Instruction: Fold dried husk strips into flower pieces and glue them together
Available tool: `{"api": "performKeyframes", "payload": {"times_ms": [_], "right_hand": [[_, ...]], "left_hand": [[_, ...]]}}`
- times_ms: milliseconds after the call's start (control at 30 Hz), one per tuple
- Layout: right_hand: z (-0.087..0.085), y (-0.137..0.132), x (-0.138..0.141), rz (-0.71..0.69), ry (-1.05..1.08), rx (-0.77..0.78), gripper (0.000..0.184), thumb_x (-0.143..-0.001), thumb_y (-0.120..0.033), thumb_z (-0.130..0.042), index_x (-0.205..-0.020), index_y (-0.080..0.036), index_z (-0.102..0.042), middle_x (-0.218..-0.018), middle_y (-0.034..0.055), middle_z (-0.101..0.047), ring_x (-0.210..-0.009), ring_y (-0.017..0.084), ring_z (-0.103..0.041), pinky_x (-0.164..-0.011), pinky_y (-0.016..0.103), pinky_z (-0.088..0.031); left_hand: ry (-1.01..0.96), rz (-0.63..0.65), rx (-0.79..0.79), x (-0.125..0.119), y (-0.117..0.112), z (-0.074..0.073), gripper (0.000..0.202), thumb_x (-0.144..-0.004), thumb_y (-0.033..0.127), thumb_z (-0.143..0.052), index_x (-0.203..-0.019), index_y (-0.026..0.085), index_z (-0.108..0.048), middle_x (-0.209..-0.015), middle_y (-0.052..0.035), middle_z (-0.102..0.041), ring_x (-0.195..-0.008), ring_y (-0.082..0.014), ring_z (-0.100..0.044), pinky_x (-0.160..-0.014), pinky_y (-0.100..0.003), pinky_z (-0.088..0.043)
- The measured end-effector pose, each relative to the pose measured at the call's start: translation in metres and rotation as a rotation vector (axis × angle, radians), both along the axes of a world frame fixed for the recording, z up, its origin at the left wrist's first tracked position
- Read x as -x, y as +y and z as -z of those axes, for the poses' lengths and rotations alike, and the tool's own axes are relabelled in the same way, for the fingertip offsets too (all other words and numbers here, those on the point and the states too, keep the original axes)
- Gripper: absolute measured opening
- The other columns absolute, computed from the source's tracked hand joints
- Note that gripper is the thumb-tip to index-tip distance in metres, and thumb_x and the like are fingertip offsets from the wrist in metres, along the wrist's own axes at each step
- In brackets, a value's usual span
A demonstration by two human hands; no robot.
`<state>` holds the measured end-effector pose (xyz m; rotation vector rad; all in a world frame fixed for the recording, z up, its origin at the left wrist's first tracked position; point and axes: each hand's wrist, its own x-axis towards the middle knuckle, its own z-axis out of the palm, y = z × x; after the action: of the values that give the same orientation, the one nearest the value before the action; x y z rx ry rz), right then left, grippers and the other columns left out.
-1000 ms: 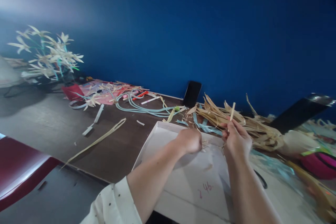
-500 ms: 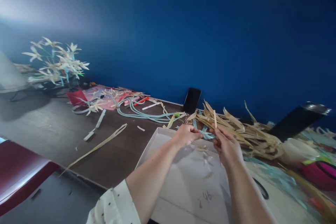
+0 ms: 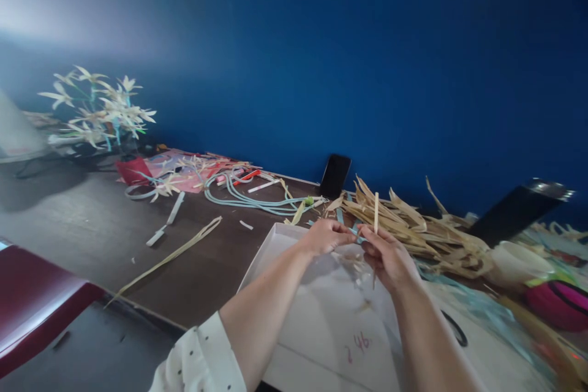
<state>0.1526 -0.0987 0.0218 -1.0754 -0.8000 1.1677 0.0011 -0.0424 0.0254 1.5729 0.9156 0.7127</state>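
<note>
Over the white box lid (image 3: 316, 331), my left hand (image 3: 327, 236) is closed in a pinch, with a light blue strip (image 3: 361, 237) showing at its fingertips. My right hand (image 3: 386, 255) is closed around a thin pale stick (image 3: 376, 213), which stands upright above the fingers and pokes out a little below them. The fingertips of both hands nearly meet at the strip; its ends are hidden. Small pale scraps (image 3: 353, 262) lie in the lid under the hands.
Dried corn husks (image 3: 418, 229) are heaped behind my right hand, with a dark bottle (image 3: 519, 211) leaning beyond. A black phone (image 3: 335, 176) rests against the blue wall (image 3: 294, 73). Leftward lie pale blue cords (image 3: 243, 201), a split straw strip (image 3: 174, 255) and husk flowers (image 3: 103, 107).
My right hand has moved left toward my left hand, carrying the upright stick. The gap between the fingertips has narrowed, and less of the blue strip shows. My left hand has barely moved.
</note>
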Motion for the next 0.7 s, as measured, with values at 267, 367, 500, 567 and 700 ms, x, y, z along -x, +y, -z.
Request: {"api": "performKeyframes", "payload": {"times_ms": [267,367,500,567,700], "right_hand": [[-0.0006,0.0017,0.0024,0.113,-0.015,0.003,0.038,-0.052,-0.035,-0.081,-0.080,-0.014,-0.066,-0.052,-0.0055,-0.043,-0.042,0.003,-0.030,-0.034,0.015,-0.014],[-0.0016,0.0018,0.0048,0.125,-0.010,0.002,0.038,-0.052,-0.033,-0.082,-0.080,-0.013,-0.067,-0.053,-0.0051,-0.044,-0.043,0.003,-0.030,-0.035,0.014,-0.015],[-0.0018,0.0019,0.0067,0.135,-0.011,-0.010,0.038,-0.052,-0.033,-0.082,-0.081,-0.012,-0.068,-0.051,-0.0059,-0.043,-0.042,0.002,-0.029,-0.035,0.014,-0.014],[-0.0012,0.0023,0.0064,0.141,-0.015,-0.012,0.038,-0.052,-0.033,-0.082,-0.082,-0.013,-0.068,-0.052,-0.0056,-0.044,-0.042,0.002,-0.029,-0.035,0.014,-0.014],[0.0000,0.0028,0.0050,0.156,-0.026,-0.021,0.039,-0.054,-0.033,-0.081,-0.085,-0.014,-0.068,-0.060,-0.0025,-0.052,-0.044,0.002,-0.030,-0.035,0.014,-0.014]], "left_hand": [[-0.122,0.042,0.130,-0.0026,-0.0058,-0.0038,0.039,-0.069,0.042,-0.067,-0.097,0.015,-0.063,-0.089,-0.0054,-0.065,-0.070,-0.0104,-0.060,-0.057,-0.020,-0.047],[-0.146,0.060,0.162,-0.0054,-0.0070,-0.0030,0.035,-0.067,0.035,-0.070,-0.091,0.013,-0.063,-0.086,-0.0068,-0.066,-0.071,-0.0121,-0.063,-0.058,-0.021,-0.050],[-0.130,0.024,0.155,-0.0077,-0.0075,-0.0027,0.022,-0.071,0.031,-0.066,-0.079,0.010,-0.063,-0.080,-0.0072,-0.066,-0.069,-0.0118,-0.062,-0.057,-0.021,-0.050],[-0.132,0.000,0.159,-0.0079,-0.0077,-0.0036,0.021,-0.072,0.030,-0.065,-0.077,0.010,-0.062,-0.079,-0.0072,-0.066,-0.069,-0.0117,-0.062,-0.057,-0.021,-0.050],[-0.176,-0.046,0.189,-0.0083,-0.0070,-0.0044,0.021,-0.072,0.030,-0.066,-0.079,0.011,-0.062,-0.078,-0.0069,-0.066,-0.071,-0.0127,-0.062,-0.058,-0.022,-0.051]]}}
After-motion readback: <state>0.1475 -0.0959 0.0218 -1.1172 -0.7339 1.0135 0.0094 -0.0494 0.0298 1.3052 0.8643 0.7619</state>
